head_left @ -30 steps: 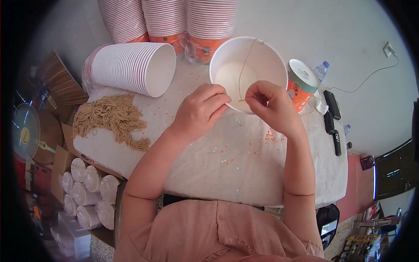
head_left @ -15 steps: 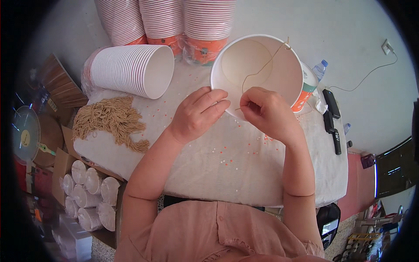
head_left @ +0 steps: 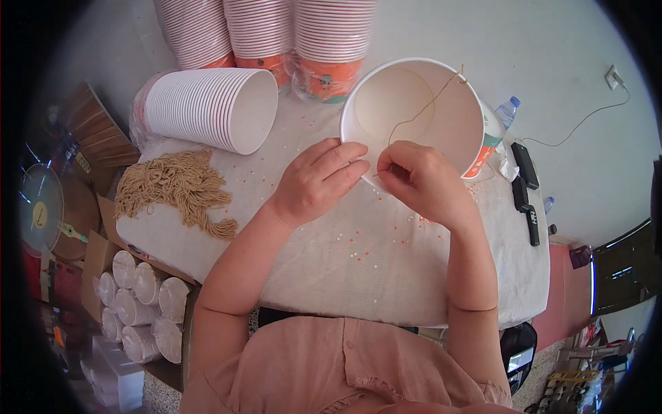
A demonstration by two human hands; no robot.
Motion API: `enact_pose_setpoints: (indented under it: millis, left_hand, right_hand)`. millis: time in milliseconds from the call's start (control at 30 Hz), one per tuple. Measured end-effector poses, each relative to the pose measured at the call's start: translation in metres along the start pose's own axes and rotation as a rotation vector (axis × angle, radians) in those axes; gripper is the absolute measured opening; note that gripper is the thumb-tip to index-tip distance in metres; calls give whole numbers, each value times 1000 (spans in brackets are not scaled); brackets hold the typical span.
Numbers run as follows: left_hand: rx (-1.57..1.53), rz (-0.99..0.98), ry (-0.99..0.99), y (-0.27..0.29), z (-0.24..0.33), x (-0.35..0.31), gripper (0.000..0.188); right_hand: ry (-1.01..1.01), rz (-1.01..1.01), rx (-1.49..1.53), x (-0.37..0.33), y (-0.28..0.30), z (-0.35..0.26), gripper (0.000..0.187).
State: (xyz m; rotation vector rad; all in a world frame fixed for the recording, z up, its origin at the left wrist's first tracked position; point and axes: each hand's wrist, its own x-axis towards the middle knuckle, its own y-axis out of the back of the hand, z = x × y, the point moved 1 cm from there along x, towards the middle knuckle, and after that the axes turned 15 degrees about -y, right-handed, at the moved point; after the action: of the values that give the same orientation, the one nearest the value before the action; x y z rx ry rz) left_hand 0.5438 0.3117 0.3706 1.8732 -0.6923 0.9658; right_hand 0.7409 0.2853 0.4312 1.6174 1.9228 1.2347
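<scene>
A large white paper bucket (head_left: 452,134) lies tipped on the table with its mouth toward me. My left hand (head_left: 321,183) grips its near left rim, fingers over the edge. A thin brown string (head_left: 416,118) is tied at the far right of the rim and runs slackly across the mouth. Its other end goes to my right hand (head_left: 426,181), which pinches it at the near rim; a short tip pokes out by the fingertips. The exact grip between thumb and finger is partly hidden.
A bundle of brown strings (head_left: 176,190) lies left, below a sideways stack of buckets (head_left: 200,110). Wrapped bucket stacks (head_left: 331,34) stand behind. Small orange and white paper dots (head_left: 358,255) are scattered about. On the right are a bottle (head_left: 507,110) and a black device (head_left: 524,165).
The bucket has shifted slightly to the right, with my left hand still on its rim. My right hand keeps its pinch on the string and has barely moved.
</scene>
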Motion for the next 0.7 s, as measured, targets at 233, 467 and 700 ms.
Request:
enact_pose_setpoints:
  millis: [233, 467, 700]
  left_hand:
    - [-77, 21, 70, 0, 1, 2, 27]
    - [-189, -41, 194, -1, -1, -3, 29]
    - [-202, 18, 338, -8, -2, -4, 25]
  right_hand:
    - [33, -111, 100, 3, -4, 7, 7]
    - [-113, -264, 207, 3, 0, 7, 13]
    - [-144, -188, 82, 7, -8, 9, 15]
